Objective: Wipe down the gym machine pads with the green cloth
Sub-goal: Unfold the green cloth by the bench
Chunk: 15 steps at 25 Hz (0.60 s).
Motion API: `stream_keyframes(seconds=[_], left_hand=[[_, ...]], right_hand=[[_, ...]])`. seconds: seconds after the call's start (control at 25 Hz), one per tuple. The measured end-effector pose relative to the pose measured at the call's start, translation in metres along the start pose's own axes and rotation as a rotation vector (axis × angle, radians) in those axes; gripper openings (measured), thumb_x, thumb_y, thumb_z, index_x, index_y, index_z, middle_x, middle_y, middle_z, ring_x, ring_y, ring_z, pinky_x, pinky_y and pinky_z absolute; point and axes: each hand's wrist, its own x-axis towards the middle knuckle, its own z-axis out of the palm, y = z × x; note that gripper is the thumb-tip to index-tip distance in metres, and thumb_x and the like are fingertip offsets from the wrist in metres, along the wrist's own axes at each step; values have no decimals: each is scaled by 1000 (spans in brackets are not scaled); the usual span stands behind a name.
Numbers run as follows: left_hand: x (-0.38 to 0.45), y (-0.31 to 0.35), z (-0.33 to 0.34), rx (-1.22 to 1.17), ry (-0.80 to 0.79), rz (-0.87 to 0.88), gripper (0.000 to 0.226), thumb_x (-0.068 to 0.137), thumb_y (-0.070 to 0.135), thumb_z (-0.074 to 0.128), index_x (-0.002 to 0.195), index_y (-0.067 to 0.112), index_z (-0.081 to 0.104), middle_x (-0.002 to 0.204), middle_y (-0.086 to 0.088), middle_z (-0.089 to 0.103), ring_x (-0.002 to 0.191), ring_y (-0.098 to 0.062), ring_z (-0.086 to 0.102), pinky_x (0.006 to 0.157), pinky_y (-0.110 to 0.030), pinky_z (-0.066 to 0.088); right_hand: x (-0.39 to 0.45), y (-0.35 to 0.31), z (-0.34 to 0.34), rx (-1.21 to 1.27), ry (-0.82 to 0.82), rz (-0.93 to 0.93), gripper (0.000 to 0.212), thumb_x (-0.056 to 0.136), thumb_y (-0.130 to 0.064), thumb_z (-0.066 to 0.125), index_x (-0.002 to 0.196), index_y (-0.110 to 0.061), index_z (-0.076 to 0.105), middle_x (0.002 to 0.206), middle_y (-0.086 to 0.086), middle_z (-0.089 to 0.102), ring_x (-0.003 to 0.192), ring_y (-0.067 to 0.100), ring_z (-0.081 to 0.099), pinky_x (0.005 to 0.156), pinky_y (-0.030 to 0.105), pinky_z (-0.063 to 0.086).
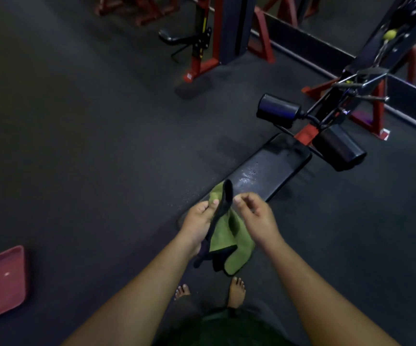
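Both hands are raised in front of the body, just above the near end of the bench pad. By the left hand (198, 224) the green cloth (229, 242) is pinched at its upper edge, thumb on top, so that the cloth hangs folded, green face outward with a dark backing or border showing along its left side and lower corner. The right hand (254, 216) is held just beside the cloth with fingers loosely curled; whether its fingertips touch the fabric cannot be told, and nothing is seen gripped in it.

No contact between cloth and any pad is observed. The flat bench pad (264, 171) lies directly beyond the hands; a patch of scattered droplets or wet sheen is noted near its middle, which is judged to be spray or moisture not yet wiped off. Further out, two cylindrical roller pads (276, 111) (336, 151) are mounted on the red and black frame (306, 136); no sign of wiping can be made out on them.

Progress is judged early: the cloth is being readied, and the bench pad and both rollers appear outstanding.

On the dark floor (89, 146) a red tray (1, 283) lies well to the left.
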Motion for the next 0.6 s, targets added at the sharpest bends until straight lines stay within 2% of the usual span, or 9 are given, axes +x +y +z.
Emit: stream_keyframes(seconds=[0.04,0.12,0.2,0.28,0.36,0.4,0.48,0.6], left_hand=[[-8,1,1,-29,-11,-19,32,106,25,51,102,-2,67,86,-19,73,69,-22,71,63,-30,58],[-23,-1,1,-72,-43,-42,29,107,23,49,108,-1,66,89,-19,74,71,-21,73,63,-30,59],[-36,-4,-1,-101,-110,-15,25,106,21,49,111,3,65,94,-14,75,80,-19,73,72,-29,60],[-50,-8,-5,-24,-195,61,18,102,15,59,115,5,64,103,-9,76,95,-18,72,87,-30,58],[-61,-11,-7,117,-205,155,34,91,1,70,124,1,62,108,-4,76,106,-18,70,96,-30,54],[-68,-12,-4,168,-151,191,37,89,-7,69,125,-1,62,101,2,77,100,-12,71,92,-25,55],[-78,-12,1,246,58,233,33,89,-15,62,119,-2,65,83,10,76,81,-2,69,77,-16,54],[-93,-21,6,248,346,240,25,93,-8,52,102,4,72,80,-1,74,74,-15,66,65,-21,54]], right_hand=[[-12,-4,5,94,-99,67,1,96,-18,68,95,-18,67,82,-10,68,76,2,60,75,26,49],[-27,-6,13,149,-118,148,9,93,-12,70,101,-13,67,84,-2,68,71,7,60,70,29,51],[-32,-9,16,202,-77,216,18,92,-2,68,106,-12,65,83,6,66,64,11,58,62,25,50],[-35,-13,12,310,-75,273,26,92,5,62,113,-11,61,80,10,64,61,14,56,57,23,48],[-36,-15,5,396,-76,272,34,92,9,59,120,-9,55,75,7,61,60,15,54,57,25,47],[-37,-17,0,405,-70,255,35,92,9,58,121,-10,53,73,4,59,60,15,54,58,27,47],[-37,-21,-10,355,-87,227,33,93,7,57,118,-15,54,74,1,59,64,14,56,63,31,49],[-44,-21,-32,214,-117,172,29,97,2,49,111,-24,54,89,-1,61,74,11,56,68,24,47]])
